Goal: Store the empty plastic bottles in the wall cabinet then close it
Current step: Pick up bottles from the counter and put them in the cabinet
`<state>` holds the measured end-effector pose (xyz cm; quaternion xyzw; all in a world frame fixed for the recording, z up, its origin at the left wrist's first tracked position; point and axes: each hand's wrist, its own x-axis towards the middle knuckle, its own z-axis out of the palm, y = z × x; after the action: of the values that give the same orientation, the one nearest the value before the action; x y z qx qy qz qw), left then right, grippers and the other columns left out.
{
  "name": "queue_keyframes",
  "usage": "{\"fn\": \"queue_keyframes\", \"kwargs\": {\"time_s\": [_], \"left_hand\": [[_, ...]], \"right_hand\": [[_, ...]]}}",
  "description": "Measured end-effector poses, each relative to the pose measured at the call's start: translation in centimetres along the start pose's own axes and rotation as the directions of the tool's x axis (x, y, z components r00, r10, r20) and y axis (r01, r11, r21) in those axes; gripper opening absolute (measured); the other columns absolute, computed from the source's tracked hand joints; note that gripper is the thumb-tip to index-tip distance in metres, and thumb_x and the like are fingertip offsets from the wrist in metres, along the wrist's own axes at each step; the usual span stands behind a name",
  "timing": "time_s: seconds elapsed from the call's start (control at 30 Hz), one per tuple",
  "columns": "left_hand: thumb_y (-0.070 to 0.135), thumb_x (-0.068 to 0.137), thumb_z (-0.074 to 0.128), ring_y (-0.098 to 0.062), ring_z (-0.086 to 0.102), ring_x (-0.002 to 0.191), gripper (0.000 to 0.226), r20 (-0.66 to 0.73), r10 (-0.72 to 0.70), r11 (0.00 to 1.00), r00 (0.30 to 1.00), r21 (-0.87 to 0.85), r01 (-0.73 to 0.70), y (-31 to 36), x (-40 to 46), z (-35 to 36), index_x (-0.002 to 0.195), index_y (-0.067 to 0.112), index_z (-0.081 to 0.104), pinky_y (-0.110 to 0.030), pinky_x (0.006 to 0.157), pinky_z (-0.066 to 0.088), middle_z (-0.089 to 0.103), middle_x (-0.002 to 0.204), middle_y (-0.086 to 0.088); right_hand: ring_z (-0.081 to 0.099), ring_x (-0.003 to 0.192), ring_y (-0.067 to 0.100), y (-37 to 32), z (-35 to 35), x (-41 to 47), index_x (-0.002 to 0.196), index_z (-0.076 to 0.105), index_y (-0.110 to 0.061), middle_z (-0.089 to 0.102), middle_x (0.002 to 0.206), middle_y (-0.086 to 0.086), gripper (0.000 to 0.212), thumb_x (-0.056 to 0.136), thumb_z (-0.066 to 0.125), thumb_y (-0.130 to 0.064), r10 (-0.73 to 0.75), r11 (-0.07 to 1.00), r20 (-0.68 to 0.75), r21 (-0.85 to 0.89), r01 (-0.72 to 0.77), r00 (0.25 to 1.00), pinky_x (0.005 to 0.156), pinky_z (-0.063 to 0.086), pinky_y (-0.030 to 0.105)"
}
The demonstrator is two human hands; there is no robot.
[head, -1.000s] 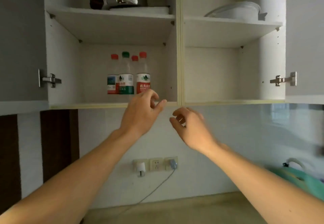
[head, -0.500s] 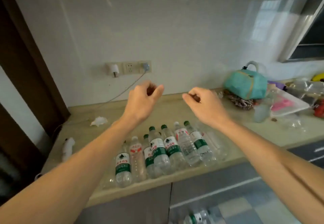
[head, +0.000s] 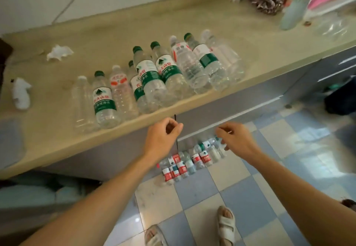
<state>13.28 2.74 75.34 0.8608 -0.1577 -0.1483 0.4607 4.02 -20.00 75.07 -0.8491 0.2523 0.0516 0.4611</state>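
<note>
We see clear, capped bottles (head: 154,76) lying side by side on the tabletop (head: 260,49), while both hands' fingers (head: 173,125) hang loosely curled, holding nothing.

You're standing in a home kitchen: beige countertop (head: 192,20) along the wall, grey base cabinets (head: 221,107) below (checkered tile floor (head: 240,197) underfoot).

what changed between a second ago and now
The view swung down from the open wall cabinet to the counter and floor. Both hands came down empty: the left hand and right hand now hang below the counter edge, above the floor bottles. The counter bottles lie as they did.
</note>
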Motion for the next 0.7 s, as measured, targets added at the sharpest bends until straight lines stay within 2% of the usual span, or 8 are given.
{"fn": "queue_keyframes", "kwargs": {"time_s": [0.07,0.17,0.27,0.37,0.43,0.53,0.6,0.7], "left_hand": [[0.035,0.095,0.067,0.005,0.06,0.073,0.02,0.007,-0.055,0.998,0.998,0.031,0.055,-2.4,0.2,2.4,0.076,0.035,0.06,-0.008,0.062,0.042,0.065,0.072,0.017],[0.035,0.095,0.067,0.002,0.061,0.072,0.015,-0.006,-0.182,0.982,0.983,0.041,0.182,-7.0,0.8,6.8,0.081,0.033,0.061,-0.011,0.062,0.042,0.066,0.078,0.015],[0.038,0.095,0.065,-0.007,0.066,0.079,0.014,-0.07,-0.341,0.939,0.937,0.017,0.343,-12.3,1.4,12.3,0.091,0.025,0.063,-0.015,0.063,0.046,0.069,0.087,0.008],[0.037,0.094,0.066,-0.009,0.065,0.081,0.014,-0.133,-0.412,0.909,0.901,0.0,0.416,-17.3,3.1,18.6,0.092,0.025,0.059,-0.012,0.058,0.046,0.067,0.089,0.009],[0.038,0.094,0.066,-0.011,0.065,0.084,0.016,-0.137,-0.438,0.898,0.888,-0.017,0.44,-20.7,4.4,22.9,0.096,0.024,0.058,-0.017,0.061,0.05,0.066,0.094,0.006],[0.037,0.094,0.067,-0.016,0.062,0.096,0.026,-0.127,-0.427,0.899,0.895,0.05,0.436,-26.8,5.8,28.8,0.11,0.017,0.06,-0.027,0.078,0.054,0.064,0.107,-0.001],[0.038,0.094,0.067,-0.021,0.058,0.107,0.033,-0.105,-0.444,0.885,0.89,0.104,0.454,-31.1,6.1,31.9,0.117,0.014,0.06,-0.032,0.087,0.052,0.061,0.117,-0.005],[0.039,0.094,0.067,-0.026,0.052,0.118,0.039,-0.09,-0.476,0.848,0.875,0.217,0.484,-37.5,5.8,35.5,0.123,0.015,0.059,-0.037,0.093,0.052,0.058,0.128,-0.006]], "right_hand": [[0.069,0.075,0.024,4.0,0.9,1.1,0.096,0.071,-0.013,0.071,0.088,0.006,0.014,0.098,0.06,-0.022,0.057,0.998,0.04,0.018,-0.058,0.998,0.068,0.061,0.04],[0.069,0.079,0.02,10.8,2.4,3.6,0.103,0.069,-0.016,0.071,0.092,0.002,0.013,0.1,0.058,-0.021,0.145,0.989,0.114,0.007,-0.147,0.983,0.068,0.062,0.032],[0.069,0.08,0.016,17.7,4.2,6.9,0.114,0.068,-0.018,0.069,0.094,-0.004,0.018,0.1,0.059,-0.024,0.227,0.974,0.183,-0.022,-0.227,0.956,0.058,0.057,0.02],[0.068,0.08,0.016,25.0,6.3,10.4,0.122,0.065,-0.017,0.066,0.098,-0.006,0.025,0.099,0.061,-0.022,0.308,0.951,0.212,-0.057,-0.303,0.927,0.051,0.053,0.016],[0.067,0.08,0.017,29.9,8.2,12.6,0.125,0.064,-0.016,0.064,0.098,-0.006,0.028,0.098,0.061,-0.021,0.348,0.937,0.208,-0.094,-0.336,0.914,0.053,0.057,0.02],[0.068,0.08,0.02,36.6,12.1,15.4,0.127,0.064,-0.017,0.066,0.102,-0.001,0.031,0.097,0.06,-0.022,0.373,0.926,0.197,-0.145,-0.349,0.907,0.072,0.063,0.037],[0.068,0.083,0.02,40.3,15.0,16.7,0.13,0.062,-0.018,0.066,0.11,0.001,0.034,0.097,0.059,-0.023,0.385,0.919,0.219,-0.177,-0.352,0.897,0.078,0.062,0.039],[0.068,0.084,0.019,44.8,19.3,18.0,0.132,0.06,-0.019,0.066,0.112,0.0,0.035,0.097,0.059,-0.024,0.383,0.919,0.261,-0.202,-0.337,0.886,0.079,0.062,0.04]]}}
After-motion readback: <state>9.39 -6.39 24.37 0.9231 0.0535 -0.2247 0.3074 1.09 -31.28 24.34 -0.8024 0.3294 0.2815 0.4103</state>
